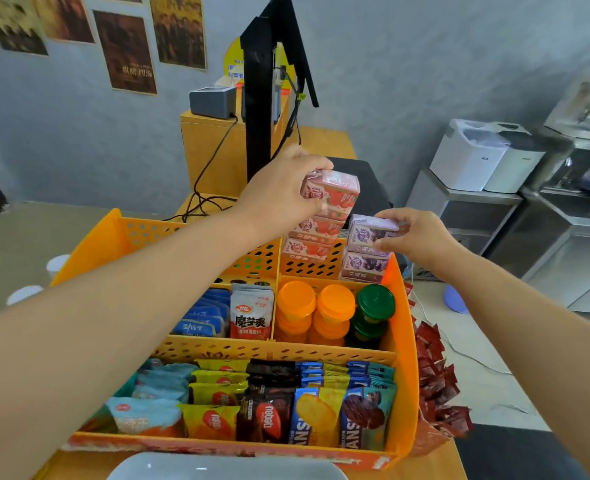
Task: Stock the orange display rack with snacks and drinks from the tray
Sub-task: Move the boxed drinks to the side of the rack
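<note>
Two bare hands work at the rear tier of the orange display rack (pixel 404 341), which stands on a wooden counter (pixel 324 140). Left hand (pixel 279 192): fingers and thumb curled round a pink drink carton (pixel 335 190), held at the top of a stack of pink cartons (pixel 312 237) in the back compartment. Whether the held carton touches the one beneath cannot be told. Right hand (pixel 414 237): thumb and fingers pinching a purple drink carton (pixel 371 232), which sits atop a stack of purple cartons (pixel 364 266) just beside the pink stack, against the rack's right wall. The two hands are near each other, the left one higher and further back.

Middle tier, below the hands: orange-lidded bottles (pixel 316 306) and green-lidded bottles (pixel 374 303) on the right; red-and-white snack pouches (pixel 252 315) and blue packets (pixel 205 318) on the left. Front tier: light-blue packets (pixel 151 396), yellow and dark biscuit packs (pixel 241 407), and blue wafer packs (pixel 342 410), standing in rows.

A strip of small red sachets (pixel 435 372) hangs outside the rack's right wall. The rim of a grey tray (pixel 224 467) shows at the lower edge, nearest the viewer, well apart from both hands. A black monitor stand (pixel 264 91) rises behind the rack.
</note>
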`<state>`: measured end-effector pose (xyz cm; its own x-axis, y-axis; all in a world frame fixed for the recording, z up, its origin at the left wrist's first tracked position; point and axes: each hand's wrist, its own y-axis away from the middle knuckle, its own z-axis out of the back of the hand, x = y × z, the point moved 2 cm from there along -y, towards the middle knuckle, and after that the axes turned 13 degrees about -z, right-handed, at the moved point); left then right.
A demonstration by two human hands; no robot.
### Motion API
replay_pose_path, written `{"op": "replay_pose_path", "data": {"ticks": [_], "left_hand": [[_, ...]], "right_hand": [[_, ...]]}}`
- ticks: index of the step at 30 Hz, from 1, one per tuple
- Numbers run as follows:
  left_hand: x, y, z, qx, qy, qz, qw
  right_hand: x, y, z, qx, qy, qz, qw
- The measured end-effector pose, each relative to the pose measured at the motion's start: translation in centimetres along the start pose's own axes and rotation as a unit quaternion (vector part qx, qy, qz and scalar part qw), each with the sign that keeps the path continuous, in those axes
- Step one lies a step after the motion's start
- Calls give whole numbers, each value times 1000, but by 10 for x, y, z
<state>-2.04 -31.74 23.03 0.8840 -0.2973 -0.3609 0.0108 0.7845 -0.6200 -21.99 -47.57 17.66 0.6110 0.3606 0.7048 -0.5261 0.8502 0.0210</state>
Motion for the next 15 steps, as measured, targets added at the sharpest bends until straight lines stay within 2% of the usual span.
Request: {"op": "replay_pose_path", "data": {"ticks": [2, 8, 12, 15], "left_hand": [[2, 2, -5, -8, 15, 7, 1000], [28, 17, -38, 55, -12, 74, 996], [53, 25, -55, 93, 28, 135, 986], [62, 26, -60, 114, 42, 143, 982]], "right_hand": [[-4, -2, -2, 7, -14, -11, 1000], [-10, -5, -8, 18, -33, -29, 999], [-12, -7, -11, 38, -29, -19, 999], [-15, -8, -21, 46, -1, -10, 999]]}}
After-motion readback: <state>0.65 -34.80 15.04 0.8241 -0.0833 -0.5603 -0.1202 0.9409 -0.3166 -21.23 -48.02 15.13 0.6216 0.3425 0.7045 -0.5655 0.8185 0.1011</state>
